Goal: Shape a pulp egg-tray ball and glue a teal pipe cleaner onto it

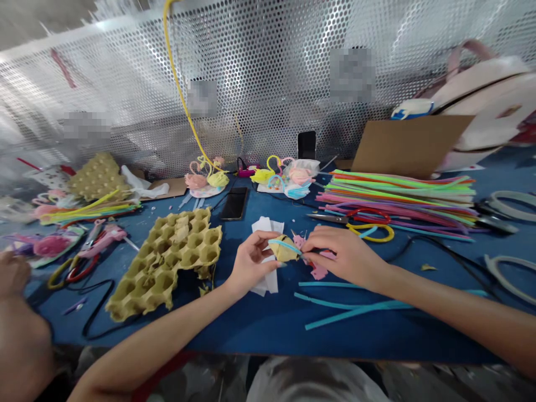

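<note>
My left hand (253,259) is closed on a small cup (280,252) that looks cut from an egg carton, gripping it between thumb and fingers. Across the cup runs a light blue pipe cleaner (285,244). At the cup's right side the fingertips of my right hand (339,254) pinch together, apparently on the pipe cleaner's end; the fingers partly hide it. Behind and below them lies a pink object (319,272), mostly covered. White paper (268,282) is under my left hand. Several loose blue pipe cleaners (335,322) lie in front of my right forearm.
A torn egg carton (157,268) and a phone (234,204) lie left of my hands. Scissors (368,223) sit beside a pile of coloured pipe cleaners (397,195). Pipe-cleaner swans (207,177) stand behind. Another person's hand (14,273) is at the left edge, near a pink glue gun (104,240).
</note>
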{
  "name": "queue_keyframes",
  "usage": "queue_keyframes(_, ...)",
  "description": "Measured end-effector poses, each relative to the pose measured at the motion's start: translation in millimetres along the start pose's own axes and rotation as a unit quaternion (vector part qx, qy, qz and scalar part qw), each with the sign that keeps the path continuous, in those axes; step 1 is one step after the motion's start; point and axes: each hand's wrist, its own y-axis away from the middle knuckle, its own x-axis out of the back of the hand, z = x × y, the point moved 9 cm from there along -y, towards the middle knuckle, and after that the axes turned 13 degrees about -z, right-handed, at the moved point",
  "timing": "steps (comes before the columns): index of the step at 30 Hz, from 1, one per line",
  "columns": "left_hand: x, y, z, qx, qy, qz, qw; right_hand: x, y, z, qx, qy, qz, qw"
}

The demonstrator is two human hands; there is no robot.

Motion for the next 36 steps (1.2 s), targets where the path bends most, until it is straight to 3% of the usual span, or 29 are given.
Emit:
queue_keyframes(12, -2.0, 1.7, -1.6, 0.014, 0.025, 0.02, 0.999, 2.6, 4.1, -6.0, 0.031, 0.05, 0.036, 0.998)
queue_keyframes(21, -9.7, -1.0, 4.4, -0.013, -0.052, -0.035, 0.998, 4.1, 4.2, -10.5, 0.041, 0.072, 0.043, 0.996)
queue_keyframes(27, -17.1, 0.0, 16.6, -0.02, -0.171, -0.061, 0.983, 4.1, 3.3, -21.6, 0.066, 0.123, 0.039, 0.989)
queue_keyframes(36, -29.2, 2.5, 34.7, -0.051, -0.383, -0.068, 0.92, -16.0, 8.5, -36.3, 0.116, 0.295, 0.007, 0.948)
